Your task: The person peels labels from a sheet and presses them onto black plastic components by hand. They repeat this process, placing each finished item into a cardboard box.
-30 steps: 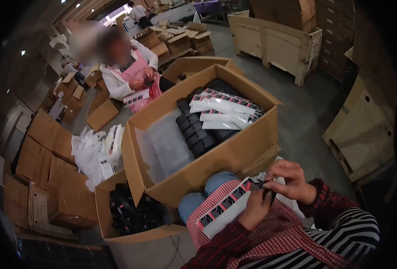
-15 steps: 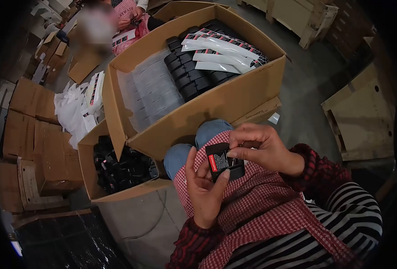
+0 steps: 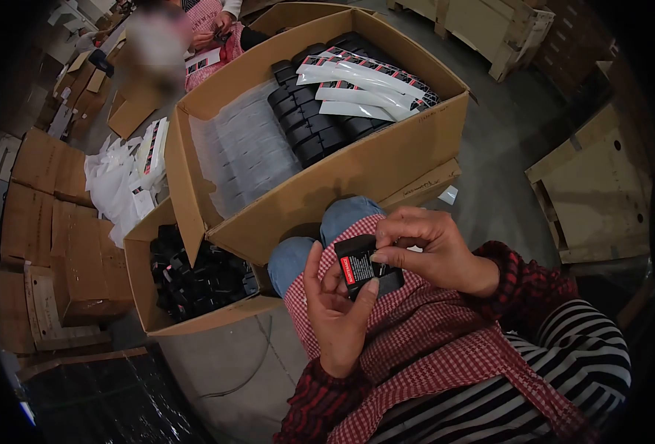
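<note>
Fingers (image 3: 364,292) of both hands pinch the black labelled part (image 3: 364,265) between them, above the lap.

Matt black plastic part (image 3: 364,266) wearing a glossy paper label; brown cardboard box (image 3: 357,177) showing dull, rough walls.

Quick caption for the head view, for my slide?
Both hands, left hand and right hand, hold a labelled black part over a checked apron.

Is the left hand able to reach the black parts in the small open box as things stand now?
Probably not yet: the left hand holds the black labelled part together with the right hand. The small box lies open at the person's left, nothing covering it.
</note>
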